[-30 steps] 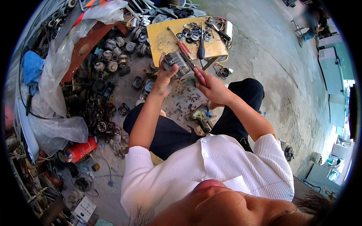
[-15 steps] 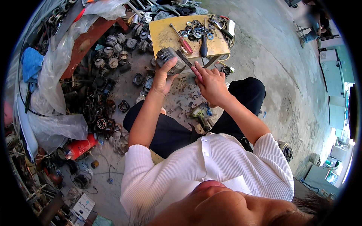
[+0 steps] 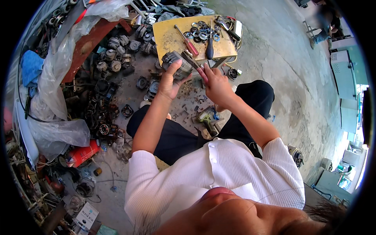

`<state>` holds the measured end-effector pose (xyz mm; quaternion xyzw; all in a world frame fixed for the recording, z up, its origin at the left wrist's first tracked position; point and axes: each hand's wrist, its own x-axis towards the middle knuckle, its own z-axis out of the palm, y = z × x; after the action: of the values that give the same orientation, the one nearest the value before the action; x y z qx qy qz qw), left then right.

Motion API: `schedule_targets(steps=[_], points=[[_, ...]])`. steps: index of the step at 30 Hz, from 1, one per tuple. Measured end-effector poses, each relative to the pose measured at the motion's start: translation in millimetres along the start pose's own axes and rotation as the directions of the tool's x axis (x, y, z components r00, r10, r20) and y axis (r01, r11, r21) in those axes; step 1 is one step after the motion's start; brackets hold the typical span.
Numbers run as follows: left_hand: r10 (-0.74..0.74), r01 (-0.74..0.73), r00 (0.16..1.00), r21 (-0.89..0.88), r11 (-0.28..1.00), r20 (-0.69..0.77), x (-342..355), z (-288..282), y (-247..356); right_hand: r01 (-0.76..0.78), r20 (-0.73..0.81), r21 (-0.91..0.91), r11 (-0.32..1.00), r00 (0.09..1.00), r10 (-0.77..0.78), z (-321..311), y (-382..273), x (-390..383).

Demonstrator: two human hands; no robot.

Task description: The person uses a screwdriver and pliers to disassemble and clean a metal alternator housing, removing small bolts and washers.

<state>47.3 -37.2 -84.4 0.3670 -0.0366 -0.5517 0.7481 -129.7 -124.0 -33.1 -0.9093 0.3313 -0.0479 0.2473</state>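
My left hand (image 3: 170, 84) is closed around a grey, ribbed metal motor housing (image 3: 171, 62), with the thumb lying over its near side. The housing is held up just in front of the yellow table's near edge. In my right hand (image 3: 217, 87) is a red-handled tool (image 3: 203, 74), which looks like pliers, gripped by its handle. Its dark metal head points up and left and lies at the right end of the housing; whether it bites on anything there is too small to tell.
On the yellow table (image 3: 166, 33) lie a red-handled screwdriver (image 3: 191, 47), a dark-handled screwdriver (image 3: 210, 49), several rings or bearings (image 3: 197, 32) and a hammer-like tool (image 3: 227, 27). Used motors (image 3: 115, 55) heap up at left. A green power tool (image 3: 207, 122) rests between my legs.
The tool in my right hand has tilted slightly and its dark head looks wider at the housing's end. My left hand keeps its hold on the housing. The whole view has shifted slightly.
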Motion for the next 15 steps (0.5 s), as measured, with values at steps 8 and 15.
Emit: schedule_targets(steps=[8, 15], points=[[-0.036, 0.037, 0.999, 0.028, 0.999, -0.023, 2, -2, -6, 0.050, 0.065, 0.189, 0.981, 0.996, -0.063, 9, 21, 10], [0.097, -0.084, 0.993, 0.165, 0.983, -0.074, -1, 5, -4, 0.048, 0.048, 0.137, 0.989, 0.997, -0.055, 6, 18, 9]])
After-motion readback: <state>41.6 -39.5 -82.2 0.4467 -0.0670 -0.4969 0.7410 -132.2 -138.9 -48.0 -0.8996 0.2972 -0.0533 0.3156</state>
